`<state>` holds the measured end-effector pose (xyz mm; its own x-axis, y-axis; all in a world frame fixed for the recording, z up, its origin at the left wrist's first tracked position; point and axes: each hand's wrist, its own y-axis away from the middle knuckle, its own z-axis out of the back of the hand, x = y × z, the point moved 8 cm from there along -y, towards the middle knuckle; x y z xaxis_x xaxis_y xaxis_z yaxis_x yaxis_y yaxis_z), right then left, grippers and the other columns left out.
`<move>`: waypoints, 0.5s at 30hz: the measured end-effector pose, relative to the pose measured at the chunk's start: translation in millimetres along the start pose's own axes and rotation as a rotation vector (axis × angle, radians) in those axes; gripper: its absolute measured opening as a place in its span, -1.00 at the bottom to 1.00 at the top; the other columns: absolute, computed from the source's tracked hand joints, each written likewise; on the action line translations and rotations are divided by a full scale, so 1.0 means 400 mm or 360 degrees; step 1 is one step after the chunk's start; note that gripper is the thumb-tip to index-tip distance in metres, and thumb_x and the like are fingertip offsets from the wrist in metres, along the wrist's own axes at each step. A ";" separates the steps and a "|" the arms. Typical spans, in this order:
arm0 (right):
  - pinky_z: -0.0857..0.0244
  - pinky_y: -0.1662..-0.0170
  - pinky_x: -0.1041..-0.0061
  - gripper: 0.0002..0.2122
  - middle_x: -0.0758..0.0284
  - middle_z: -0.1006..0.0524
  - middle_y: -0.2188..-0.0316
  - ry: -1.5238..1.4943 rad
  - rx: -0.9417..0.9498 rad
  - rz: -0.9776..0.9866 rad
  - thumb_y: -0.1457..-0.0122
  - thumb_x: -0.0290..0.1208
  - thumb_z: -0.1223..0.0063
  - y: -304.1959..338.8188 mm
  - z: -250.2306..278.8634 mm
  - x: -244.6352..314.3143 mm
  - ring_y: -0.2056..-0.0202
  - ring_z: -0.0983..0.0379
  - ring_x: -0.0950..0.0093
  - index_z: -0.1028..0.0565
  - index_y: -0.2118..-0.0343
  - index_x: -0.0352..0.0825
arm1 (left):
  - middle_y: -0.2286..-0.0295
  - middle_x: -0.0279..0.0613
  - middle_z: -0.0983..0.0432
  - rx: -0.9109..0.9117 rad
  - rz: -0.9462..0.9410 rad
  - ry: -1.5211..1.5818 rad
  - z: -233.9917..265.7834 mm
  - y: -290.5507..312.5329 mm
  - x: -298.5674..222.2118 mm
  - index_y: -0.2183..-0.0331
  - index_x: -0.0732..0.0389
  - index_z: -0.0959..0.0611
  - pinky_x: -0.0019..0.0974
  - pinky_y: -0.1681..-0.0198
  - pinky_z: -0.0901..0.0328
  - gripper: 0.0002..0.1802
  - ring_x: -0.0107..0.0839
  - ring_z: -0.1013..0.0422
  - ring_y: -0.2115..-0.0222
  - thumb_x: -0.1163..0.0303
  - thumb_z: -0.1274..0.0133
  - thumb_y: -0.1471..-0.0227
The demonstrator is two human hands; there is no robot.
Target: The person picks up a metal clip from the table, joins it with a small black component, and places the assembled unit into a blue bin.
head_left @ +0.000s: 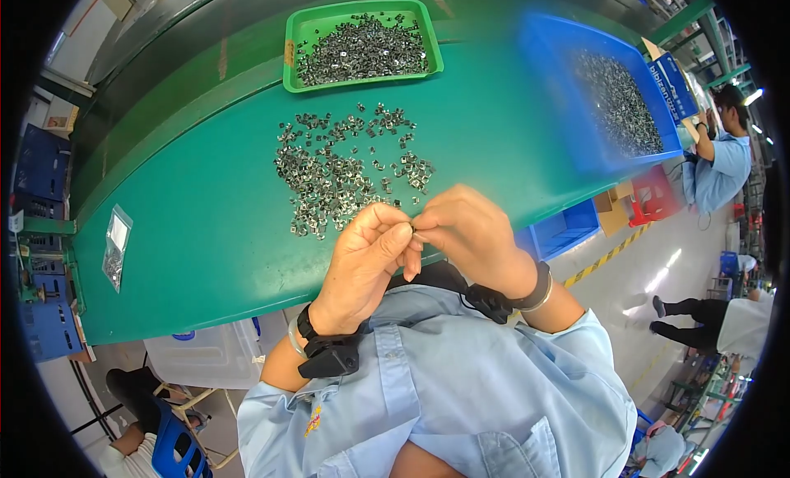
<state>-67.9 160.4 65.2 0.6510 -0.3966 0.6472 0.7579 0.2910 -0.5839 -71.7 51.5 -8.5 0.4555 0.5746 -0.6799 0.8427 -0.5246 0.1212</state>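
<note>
My left hand (366, 260) and my right hand (469, 231) meet fingertip to fingertip over the near edge of the green table. Between them they pinch a small dark part (413, 228), mostly hidden by the fingers. Just beyond my left hand lies a loose spread of small black and silver metal parts (329, 186), with some strays toward the right. Behind that spread, a green tray (360, 87) holds a heap of similar little pieces.
A blue bin (568, 140) full of small parts stands at the table's right. On the left lies a clear plastic bag (118, 239) with small pieces inside. A blue crate (568, 231) sits below the right edge. Co-workers (720, 161) are at the right and lower left.
</note>
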 end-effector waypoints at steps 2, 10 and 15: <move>-0.30 0.41 0.49 -0.79 0.33 -0.48 0.46 -0.0096 0.0012 -0.0043 0.13 -0.64 -0.21 0.005 0.001 0.004 0.43 -0.42 0.39 -0.48 0.39 -0.31 | 0.48 -0.22 -0.45 0.0068 0.0011 0.0085 -0.002 -0.005 0.011 0.32 0.24 -0.43 -0.42 0.52 -0.28 -0.84 -0.48 -0.37 0.57 0.35 0.03 -0.13; -0.30 0.40 0.50 -0.80 0.31 -0.49 0.45 -0.0121 0.0023 -0.0097 0.12 -0.66 -0.20 0.021 0.016 -0.010 0.42 -0.42 0.40 -0.47 0.38 -0.33 | 0.53 -0.28 -0.40 0.0120 0.0117 0.0161 -0.016 -0.012 0.035 0.33 0.18 -0.41 -0.39 0.59 -0.20 -0.84 -0.50 -0.32 0.62 0.31 0.02 -0.12; -0.30 0.40 0.51 -0.80 0.31 -0.49 0.45 -0.0275 -0.0027 -0.0149 0.10 -0.68 -0.18 0.028 0.020 -0.010 0.41 -0.43 0.43 -0.48 0.38 -0.32 | 0.54 -0.26 -0.42 0.0099 0.0136 0.0241 -0.039 -0.004 0.025 0.33 0.17 -0.43 -0.37 0.57 -0.21 -0.85 -0.46 -0.32 0.63 0.32 0.01 -0.12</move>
<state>-61.6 172.3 60.0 0.5764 -0.2652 0.7729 0.8156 0.2445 -0.5244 -64.0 67.6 -4.1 0.5665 0.6121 -0.5517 0.7820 -0.6104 0.1258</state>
